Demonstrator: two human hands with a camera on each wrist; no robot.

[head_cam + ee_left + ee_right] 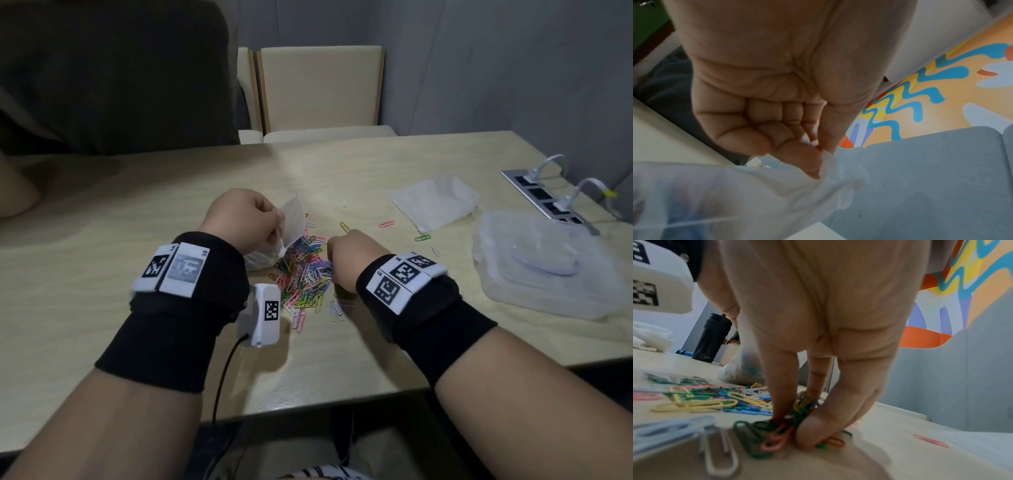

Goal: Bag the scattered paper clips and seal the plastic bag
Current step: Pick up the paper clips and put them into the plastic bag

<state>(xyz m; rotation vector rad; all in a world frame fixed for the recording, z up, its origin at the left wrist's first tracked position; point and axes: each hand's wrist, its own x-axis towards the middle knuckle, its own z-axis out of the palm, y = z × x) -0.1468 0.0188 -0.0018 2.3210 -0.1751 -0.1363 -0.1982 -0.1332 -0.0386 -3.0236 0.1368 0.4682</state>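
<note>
Gathering paper clips beside a held-open bag

The left hand (245,219) pinches the rim of the plastic bag (294,219) at the worktop's (137,240) centre; at the bag's 5 o'clock, the right hand (349,260) pinches a bunch from the paper clips (305,277) heaped there, loose strays at 2 o'clock.
</note>
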